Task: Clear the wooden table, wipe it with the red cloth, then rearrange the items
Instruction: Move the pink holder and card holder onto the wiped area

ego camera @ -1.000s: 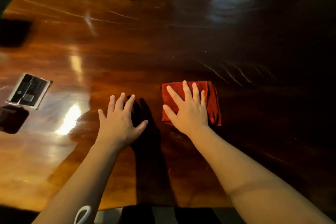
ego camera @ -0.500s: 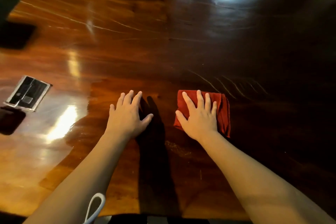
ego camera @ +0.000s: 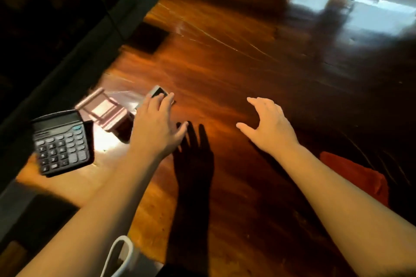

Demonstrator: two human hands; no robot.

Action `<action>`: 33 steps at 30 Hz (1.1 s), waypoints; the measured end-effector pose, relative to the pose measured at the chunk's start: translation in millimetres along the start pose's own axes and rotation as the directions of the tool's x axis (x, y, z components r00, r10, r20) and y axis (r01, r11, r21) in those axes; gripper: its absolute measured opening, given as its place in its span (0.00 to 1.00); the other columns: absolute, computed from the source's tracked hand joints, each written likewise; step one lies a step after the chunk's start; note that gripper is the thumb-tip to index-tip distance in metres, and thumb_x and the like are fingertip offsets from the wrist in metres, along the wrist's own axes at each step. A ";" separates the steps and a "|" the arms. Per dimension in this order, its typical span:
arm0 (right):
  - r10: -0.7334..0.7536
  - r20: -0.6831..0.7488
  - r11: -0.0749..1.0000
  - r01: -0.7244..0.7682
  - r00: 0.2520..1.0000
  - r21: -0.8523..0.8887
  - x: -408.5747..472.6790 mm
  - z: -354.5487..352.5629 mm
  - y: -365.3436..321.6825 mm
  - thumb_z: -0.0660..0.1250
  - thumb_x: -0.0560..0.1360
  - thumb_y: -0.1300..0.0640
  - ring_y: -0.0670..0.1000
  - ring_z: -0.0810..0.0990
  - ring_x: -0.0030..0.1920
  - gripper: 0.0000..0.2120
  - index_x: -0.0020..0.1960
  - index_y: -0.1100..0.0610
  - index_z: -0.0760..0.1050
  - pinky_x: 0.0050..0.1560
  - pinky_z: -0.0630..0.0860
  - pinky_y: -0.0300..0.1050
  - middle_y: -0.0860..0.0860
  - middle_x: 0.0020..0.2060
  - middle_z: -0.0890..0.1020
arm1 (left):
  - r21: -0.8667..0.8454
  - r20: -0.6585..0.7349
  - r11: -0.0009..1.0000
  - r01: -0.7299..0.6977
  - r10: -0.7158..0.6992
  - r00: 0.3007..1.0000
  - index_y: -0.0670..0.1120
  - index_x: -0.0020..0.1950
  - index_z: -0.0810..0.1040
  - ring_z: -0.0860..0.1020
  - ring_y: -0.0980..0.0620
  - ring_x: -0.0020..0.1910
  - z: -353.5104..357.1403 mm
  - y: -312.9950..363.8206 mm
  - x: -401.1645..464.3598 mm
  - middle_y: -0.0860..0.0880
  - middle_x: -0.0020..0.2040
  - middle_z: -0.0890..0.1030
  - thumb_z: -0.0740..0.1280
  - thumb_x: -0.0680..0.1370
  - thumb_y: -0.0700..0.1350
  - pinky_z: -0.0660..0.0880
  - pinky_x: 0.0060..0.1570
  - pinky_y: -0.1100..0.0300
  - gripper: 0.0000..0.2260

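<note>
Red cloth (ego camera: 358,175) has been released and lies on the worktop (ego camera: 236,69) beneath the right forearm. Right hand (ego camera: 270,126) hovers spread, empty. Left hand (ego camera: 157,128), fingers extended, is laid on a small card-like device (ego camera: 158,92) near the calculator (ego camera: 60,141). Wiping judged finished; rearranging begun.

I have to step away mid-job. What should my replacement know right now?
Left hand: open, fingers on the small dark card.
Right hand: open, empty, over bare wood.
Red cloth: released, lying near the right forearm.
Calculator and pink stand: at the wooden table's left edge.
Done: apparently the wiping.
Left: rearranging the items.
</note>
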State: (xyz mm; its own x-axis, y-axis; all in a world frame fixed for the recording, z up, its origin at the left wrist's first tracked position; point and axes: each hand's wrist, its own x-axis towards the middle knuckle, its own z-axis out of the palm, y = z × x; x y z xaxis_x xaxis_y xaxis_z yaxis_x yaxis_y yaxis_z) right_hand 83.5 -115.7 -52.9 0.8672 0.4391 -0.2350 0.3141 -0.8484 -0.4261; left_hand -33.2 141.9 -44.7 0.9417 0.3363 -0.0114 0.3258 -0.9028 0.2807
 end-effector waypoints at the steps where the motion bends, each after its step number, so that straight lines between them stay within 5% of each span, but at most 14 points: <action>1: -0.048 0.013 0.999 0.048 0.999 -0.008 12.0 3.1 -16.2 0.71 0.76 0.39 0.56 0.63 0.77 0.36 0.79 0.47 0.62 0.71 0.67 0.59 0.52 0.78 0.66 | 0.018 -0.025 1.000 0.020 -0.020 0.999 0.45 0.76 0.65 0.64 0.37 0.74 -7.4 -16.9 3.0 0.40 0.72 0.71 0.70 0.73 0.59 0.63 0.72 0.41 0.36; 10: -0.386 0.123 0.905 0.402 0.914 -0.142 85.8 55.4 -139.1 0.76 0.75 0.47 0.57 0.62 0.77 0.39 0.80 0.48 0.62 0.72 0.66 0.57 0.53 0.78 0.66 | 0.222 -0.142 0.944 0.244 -0.216 0.966 0.48 0.79 0.59 0.47 0.36 0.80 -38.5 -128.3 11.1 0.39 0.80 0.57 0.76 0.64 0.66 0.48 0.75 0.37 0.51; 13: -0.467 0.179 0.842 0.497 0.866 -0.208 99.5 74.2 -166.8 0.77 0.74 0.51 0.59 0.61 0.77 0.39 0.80 0.49 0.62 0.73 0.64 0.59 0.54 0.78 0.66 | 0.241 -0.087 0.930 0.279 -0.266 0.960 0.50 0.81 0.53 0.46 0.37 0.80 -41.3 -147.0 13.5 0.41 0.81 0.54 0.74 0.61 0.72 0.46 0.75 0.36 0.57; 18: -0.541 0.256 0.731 0.598 0.801 -0.328 111.6 97.9 -191.9 0.76 0.75 0.56 0.59 0.56 0.79 0.40 0.80 0.47 0.60 0.73 0.63 0.57 0.53 0.80 0.61 | 0.169 0.079 0.958 0.230 -0.246 0.966 0.48 0.80 0.54 0.65 0.39 0.74 -42.4 -157.1 20.5 0.43 0.76 0.67 0.78 0.58 0.70 0.64 0.72 0.40 0.60; 23: -0.597 0.242 0.688 0.643 0.765 -0.337 114.9 100.9 -197.1 0.73 0.76 0.59 0.57 0.65 0.73 0.28 0.73 0.49 0.70 0.66 0.70 0.54 0.52 0.71 0.73 | 0.024 0.115 0.974 0.226 -0.227 0.967 0.52 0.72 0.64 0.74 0.44 0.61 -39.7 -156.7 22.1 0.48 0.67 0.74 0.83 0.56 0.60 0.77 0.55 0.45 0.49; 26: -0.595 0.226 0.697 0.635 0.771 -0.332 115.0 97.2 -195.3 0.74 0.76 0.57 0.56 0.68 0.68 0.26 0.71 0.49 0.71 0.62 0.71 0.52 0.52 0.65 0.75 | 0.005 0.124 0.980 0.198 -0.198 0.972 0.52 0.65 0.67 0.74 0.46 0.55 -39.2 -155.3 23.1 0.48 0.61 0.75 0.82 0.57 0.58 0.77 0.49 0.47 0.41; 33: -0.504 0.157 0.793 0.527 0.849 -0.306 105.1 69.8 -161.0 0.73 0.77 0.53 0.56 0.71 0.62 0.25 0.71 0.48 0.70 0.53 0.74 0.51 0.52 0.61 0.74 | -0.051 0.117 0.992 0.118 -0.111 0.987 0.51 0.65 0.68 0.75 0.46 0.51 -45.7 -120.1 35.8 0.48 0.57 0.75 0.82 0.59 0.56 0.77 0.47 0.48 0.39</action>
State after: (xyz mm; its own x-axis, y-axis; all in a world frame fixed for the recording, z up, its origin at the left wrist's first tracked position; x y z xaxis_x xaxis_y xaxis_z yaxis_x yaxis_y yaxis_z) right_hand 97.2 87.6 -69.9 0.5174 0.8471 -0.1215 0.8244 -0.5315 -0.1946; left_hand -42.4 274.6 -35.0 0.9030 0.4007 -0.1550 0.4297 -0.8422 0.3257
